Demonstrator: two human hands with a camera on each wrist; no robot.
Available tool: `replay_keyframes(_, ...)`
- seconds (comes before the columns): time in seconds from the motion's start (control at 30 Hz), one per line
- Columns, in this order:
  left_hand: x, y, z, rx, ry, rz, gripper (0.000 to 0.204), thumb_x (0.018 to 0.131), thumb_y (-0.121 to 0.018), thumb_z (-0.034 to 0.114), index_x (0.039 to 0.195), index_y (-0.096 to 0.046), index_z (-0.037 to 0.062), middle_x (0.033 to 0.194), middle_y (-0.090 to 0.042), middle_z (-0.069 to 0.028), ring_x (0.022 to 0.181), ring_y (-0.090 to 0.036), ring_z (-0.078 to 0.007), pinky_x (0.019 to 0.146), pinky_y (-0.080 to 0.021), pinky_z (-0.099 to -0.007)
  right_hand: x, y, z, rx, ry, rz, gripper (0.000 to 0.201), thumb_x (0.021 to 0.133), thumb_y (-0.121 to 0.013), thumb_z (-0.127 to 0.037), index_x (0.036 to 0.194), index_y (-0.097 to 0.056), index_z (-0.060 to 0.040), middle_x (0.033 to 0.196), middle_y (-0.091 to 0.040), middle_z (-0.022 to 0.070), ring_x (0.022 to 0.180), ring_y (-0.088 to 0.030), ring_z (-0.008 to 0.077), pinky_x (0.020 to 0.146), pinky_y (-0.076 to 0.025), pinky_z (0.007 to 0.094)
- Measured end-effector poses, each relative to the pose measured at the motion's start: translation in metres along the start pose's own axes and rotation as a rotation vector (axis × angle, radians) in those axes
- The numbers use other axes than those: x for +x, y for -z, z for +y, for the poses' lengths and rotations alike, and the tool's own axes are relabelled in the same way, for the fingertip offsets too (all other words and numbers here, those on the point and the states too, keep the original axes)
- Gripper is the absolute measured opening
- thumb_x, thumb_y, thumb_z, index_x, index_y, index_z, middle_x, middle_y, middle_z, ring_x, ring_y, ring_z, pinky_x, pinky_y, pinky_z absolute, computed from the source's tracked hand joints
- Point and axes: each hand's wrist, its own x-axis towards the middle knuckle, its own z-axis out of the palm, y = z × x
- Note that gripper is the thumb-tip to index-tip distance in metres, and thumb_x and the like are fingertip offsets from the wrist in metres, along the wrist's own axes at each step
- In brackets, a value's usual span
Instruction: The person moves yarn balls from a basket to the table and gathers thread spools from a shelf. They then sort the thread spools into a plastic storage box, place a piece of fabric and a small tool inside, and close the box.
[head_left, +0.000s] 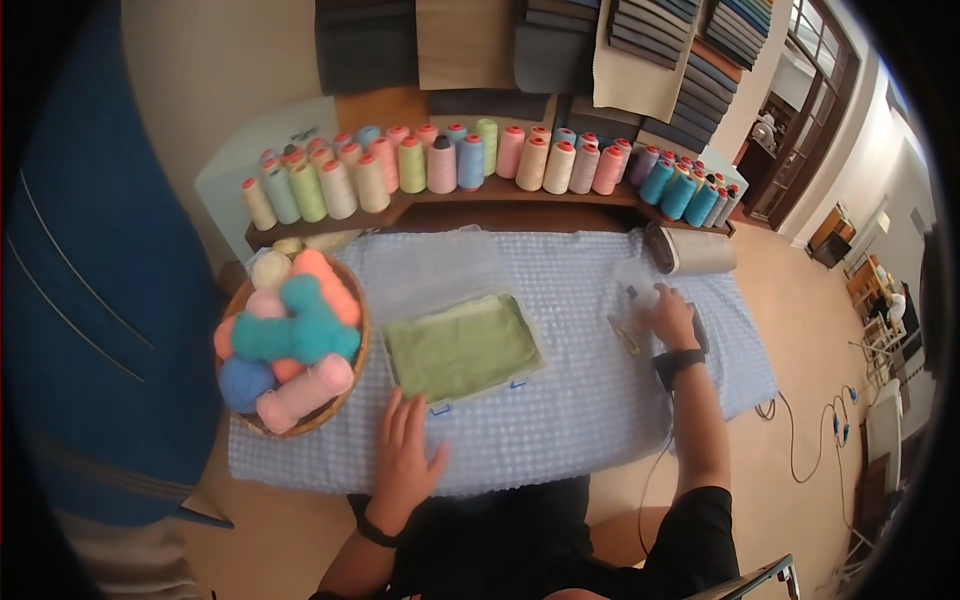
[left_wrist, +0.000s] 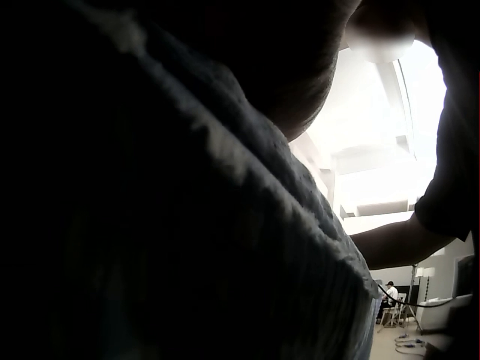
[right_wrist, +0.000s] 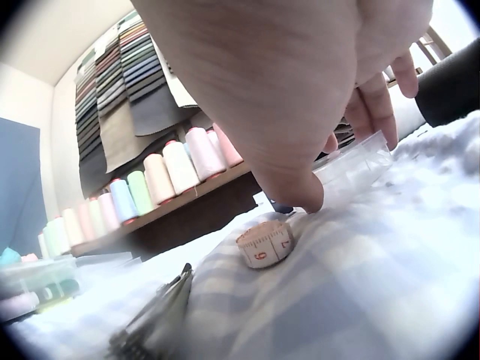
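Note:
On the checked tablecloth lies a clear plastic box (head_left: 541, 352) with blue latches and a green cloth (head_left: 462, 345) inside; its clear lid (head_left: 430, 268) is folded back. My left hand (head_left: 408, 455) rests by the box's near left corner, fingers extended. Toward the right side, my right hand (head_left: 672, 318) reaches down over the cloth. Its thumb and fingers pinch a small clear plastic bag (right_wrist: 351, 174) in the right wrist view. Beside the thumb sits a rolled tape measure (right_wrist: 265, 244), with metal thread snips (right_wrist: 157, 315) nearer the camera. The left wrist view is mostly dark.
A basket (head_left: 362, 345) of yarn balls stands at the left. Several thread cones (head_left: 440, 165) line a shelf at the back. A roll of grey fabric (head_left: 695, 250) lies at the far right corner. A cable (head_left: 655, 480) hangs down near my right arm.

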Motion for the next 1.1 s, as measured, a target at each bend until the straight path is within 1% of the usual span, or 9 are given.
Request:
replay_keyframes(0.1, -0.001, -0.002, -0.001, 0.036, 0.004, 0.033, 0.067, 0.093, -0.072, 0.017, 0.151, -0.049, -0.0067, 0.154, -0.051, -0.0243, 0.151, -0.04, -0.0487, 0.122, -0.036, -0.0582, -0.002, 0.004, -0.003, -0.022, -0.008, -0.017, 0.064, 0.087, -0.079, -0.036, 0.143, -0.059, -0.0113, 0.133, -0.067, 0.0167, 0.126, -0.063, 0.0395, 0.106, -0.045, 0.0583)
replay_keyframes(0.2, 0.0, -0.002, -0.002, 0.071, -0.02, 0.041, 0.063, 0.095, -0.071, 0.018, 0.15, -0.051, -0.0064, 0.154, -0.051, -0.024, 0.15, -0.04, -0.0489, 0.122, -0.035, -0.0592, -0.008, 0.007, -0.017, -0.074, 0.179, 0.29, 0.058, 0.09, -0.078, -0.034, 0.139, -0.062, -0.0103, 0.134, -0.067, 0.0153, 0.125, -0.064, 0.0383, 0.108, -0.044, 0.0566)
replay_keyframes(0.33, 0.001, -0.002, -0.001, 0.076, -0.028, 0.025, 0.062, 0.094, -0.071, 0.017, 0.148, -0.053, -0.0064, 0.155, -0.051, -0.0239, 0.15, -0.041, -0.0488, 0.122, -0.035, -0.0598, 0.002, 0.036, -0.074, 0.206, 0.341, 0.186, 0.041, 0.094, -0.076, -0.03, 0.127, -0.069, -0.0068, 0.129, -0.071, 0.0131, 0.123, -0.065, 0.035, 0.106, -0.045, 0.0536)
replay_keyframes(0.47, 0.003, -0.001, 0.003, 0.058, -0.025, 0.039, 0.061, 0.092, -0.072, 0.015, 0.147, -0.054, -0.0058, 0.153, -0.052, -0.0238, 0.15, -0.041, -0.0484, 0.122, -0.035, -0.0596, 0.013, 0.032, -0.147, 0.408, 0.517, 0.067, 0.029, 0.098, -0.071, -0.025, 0.116, -0.073, -0.0035, 0.113, -0.076, 0.0197, 0.106, -0.071, 0.0412, 0.093, -0.055, 0.0505)
replay_keyframes(0.7, 0.001, -0.003, 0.002, 0.06, -0.001, 0.042, 0.061, 0.09, -0.073, 0.014, 0.146, -0.056, -0.0034, 0.146, -0.058, -0.0215, 0.151, -0.041, -0.0467, 0.122, -0.033, -0.0618, 0.05, -0.023, -0.236, 0.589, 0.356, -0.249, 0.029, 0.098, -0.065, -0.027, 0.106, -0.077, -0.0023, 0.105, -0.077, 0.0248, 0.103, -0.072, 0.0452, 0.093, -0.056, 0.0523)
replay_keyframes(0.73, 0.001, -0.003, 0.001, 0.051, -0.004, 0.047, 0.06, 0.091, -0.073, 0.014, 0.146, -0.056, -0.0029, 0.145, -0.058, -0.0208, 0.151, -0.041, -0.0465, 0.122, -0.032, -0.0621, 0.055, -0.027, -0.241, 0.641, 0.363, -0.258, 0.03, 0.097, -0.065, -0.027, 0.101, -0.077, 0.0002, 0.093, -0.078, 0.022, 0.083, -0.075, 0.0399, 0.079, -0.06, 0.0488)
replay_keyframes(0.83, -0.001, -0.003, -0.003, 0.038, -0.004, 0.051, 0.059, 0.091, -0.072, 0.014, 0.146, -0.057, -0.0017, 0.145, -0.059, -0.0191, 0.151, -0.041, -0.0459, 0.122, -0.031, -0.0641, 0.062, -0.022, -0.248, 0.615, 0.29, -0.458, 0.028, 0.095, -0.067, -0.024, 0.099, -0.075, 0.0019, 0.079, -0.076, 0.0182, 0.06, -0.072, 0.0313, 0.061, -0.058, 0.0437)
replay_keyframes(0.93, -0.001, -0.005, -0.003, 0.045, -0.001, 0.059, 0.054, 0.093, -0.07, 0.013, 0.145, -0.058, 0.0, 0.143, -0.059, -0.0178, 0.151, -0.041, -0.0452, 0.121, -0.029, -0.0677, 0.057, -0.021, -0.25, 0.632, 0.228, -0.567, 0.023, 0.095, -0.066, -0.019, 0.103, -0.073, 0.0025, 0.076, -0.073, 0.0117, 0.055, -0.066, 0.0212, 0.056, -0.056, 0.0379)
replay_keyframes(1.1, -0.004, -0.003, 0.002, 0.109, 0.001, 0.033, 0.046, 0.097, -0.066, 0.011, 0.142, -0.063, 0.0049, 0.132, -0.06, -0.0159, 0.15, -0.041, -0.0424, 0.122, -0.025, -0.0733, 0.055, -0.024, -0.252, 0.662, 0.225, -0.497, 0.023, 0.095, -0.067, -0.017, 0.102, -0.07, 0.0046, 0.072, -0.071, 0.0133, 0.055, -0.07, 0.024, 0.052, -0.056, 0.0379)
